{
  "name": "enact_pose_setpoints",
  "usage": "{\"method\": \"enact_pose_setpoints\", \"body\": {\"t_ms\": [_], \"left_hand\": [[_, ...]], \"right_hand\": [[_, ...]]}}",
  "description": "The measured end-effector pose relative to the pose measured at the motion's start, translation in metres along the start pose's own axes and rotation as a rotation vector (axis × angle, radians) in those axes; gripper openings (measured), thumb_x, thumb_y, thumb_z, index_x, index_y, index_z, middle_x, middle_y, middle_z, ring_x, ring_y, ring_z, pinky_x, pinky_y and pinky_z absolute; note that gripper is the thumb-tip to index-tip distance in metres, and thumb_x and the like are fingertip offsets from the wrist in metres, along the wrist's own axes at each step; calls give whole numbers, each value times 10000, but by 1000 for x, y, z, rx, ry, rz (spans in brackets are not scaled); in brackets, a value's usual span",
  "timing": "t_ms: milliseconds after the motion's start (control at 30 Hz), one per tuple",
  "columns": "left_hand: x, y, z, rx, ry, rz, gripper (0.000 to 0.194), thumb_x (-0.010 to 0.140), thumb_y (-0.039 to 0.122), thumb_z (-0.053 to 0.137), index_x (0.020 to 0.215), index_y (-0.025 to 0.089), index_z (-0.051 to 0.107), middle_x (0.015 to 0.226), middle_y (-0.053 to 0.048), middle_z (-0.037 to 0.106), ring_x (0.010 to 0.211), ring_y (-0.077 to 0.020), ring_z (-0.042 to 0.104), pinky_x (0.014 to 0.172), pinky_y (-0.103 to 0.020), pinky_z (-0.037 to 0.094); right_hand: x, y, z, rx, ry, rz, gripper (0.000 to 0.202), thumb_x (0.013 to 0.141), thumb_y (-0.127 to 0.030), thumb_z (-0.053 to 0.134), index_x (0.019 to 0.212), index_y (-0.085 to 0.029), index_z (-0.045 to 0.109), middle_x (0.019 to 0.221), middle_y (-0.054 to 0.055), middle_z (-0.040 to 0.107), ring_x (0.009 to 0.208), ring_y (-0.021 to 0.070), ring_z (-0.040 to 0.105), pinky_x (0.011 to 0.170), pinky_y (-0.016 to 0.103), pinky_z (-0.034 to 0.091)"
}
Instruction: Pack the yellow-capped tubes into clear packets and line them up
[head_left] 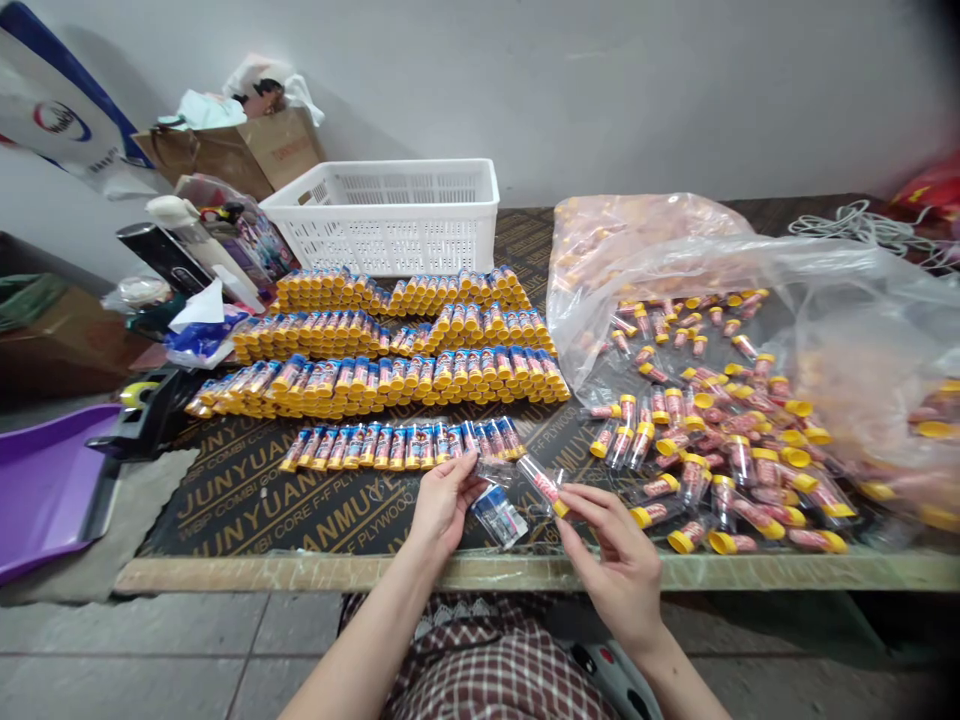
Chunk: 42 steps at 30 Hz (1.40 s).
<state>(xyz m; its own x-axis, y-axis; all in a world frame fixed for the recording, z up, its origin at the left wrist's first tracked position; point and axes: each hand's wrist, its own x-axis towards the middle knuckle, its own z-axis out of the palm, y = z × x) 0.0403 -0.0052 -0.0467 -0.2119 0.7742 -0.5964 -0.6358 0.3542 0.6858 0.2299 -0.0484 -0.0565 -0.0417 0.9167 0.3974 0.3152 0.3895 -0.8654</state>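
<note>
My right hand (pixel 611 545) pinches a clear plastic tube (pixel 541 482) by its yellow-capped end. Pink pieces fill part of the tube, which tilts up and left. Closed at the fingertips, my left hand (pixel 448 503) grips what looks like a thin piece of clear film (pixel 493 468); its outline is hard to make out. Between my hands, a small stack of blue printed sleeves (pixel 501 516) lies on the table. Just beyond is a row of labelled tubes (pixel 397 447) with yellow caps. Many unlabelled yellow-capped tubes (pixel 739 460) lie loose to the right.
Several stacked rows of labelled tubes (pixel 360 385) stand behind the single row. A white plastic basket (pixel 390 235) sits at the back. On the right spreads a large clear bag (pixel 675 260). A tape dispenser (pixel 146 410) and a purple dustpan (pixel 56 490) are at left.
</note>
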Motion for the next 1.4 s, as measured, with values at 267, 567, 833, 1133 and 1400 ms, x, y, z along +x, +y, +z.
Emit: {"method": "enact_pose_setpoints", "body": {"t_ms": [267, 567, 833, 1133, 1400], "left_hand": [[-1, -3, -1, 24, 13, 59, 334, 501, 330, 848, 655, 108, 652, 591, -4, 643, 523, -75, 564, 557, -197, 495], [-22, -2, 9, 162, -228, 34, 446, 523, 277, 844, 895, 137, 641, 732, -13, 678, 625, -108, 618, 624, -232, 510], [-30, -5, 8, 357, -389, -99, 340, 563, 323, 822, 759, 85, 679, 671, -30, 652, 585, -95, 584, 585, -216, 483], [-35, -9, 9, 374, -381, -149, 363, 523, 311, 841, 769, 90, 690, 656, -19, 649, 568, -88, 582, 554, -193, 455], [-36, -10, 9, 368, -376, -140, 378, 523, 322, 837, 771, 83, 682, 656, -26, 646, 566, -92, 586, 550, -195, 457]], "right_hand": [[3, -6, 6, -41, -73, -114, 367, 802, -76, 572, 1101, -279, 630, 1045, 60, 622, 958, 194, 610, 840, 344, 515], [7, 4, 10, -18, -192, -71, 412, 840, -74, 483, 1178, -296, 564, 1002, 52, 574, 920, 167, 597, 828, 324, 521], [19, 6, 7, 73, -369, -134, 838, 633, -39, 521, 1404, -256, 276, 1471, 90, 267, 1339, 289, 309, 1032, 459, 409], [13, 10, 12, 176, -415, -128, 846, 602, -37, 504, 1394, -250, 298, 1367, 80, 432, 1235, 244, 469, 1041, 404, 417], [12, 10, 14, 225, -396, -98, 842, 596, -36, 500, 1388, -243, 305, 1354, 85, 450, 1224, 245, 485, 1029, 394, 428]]}}
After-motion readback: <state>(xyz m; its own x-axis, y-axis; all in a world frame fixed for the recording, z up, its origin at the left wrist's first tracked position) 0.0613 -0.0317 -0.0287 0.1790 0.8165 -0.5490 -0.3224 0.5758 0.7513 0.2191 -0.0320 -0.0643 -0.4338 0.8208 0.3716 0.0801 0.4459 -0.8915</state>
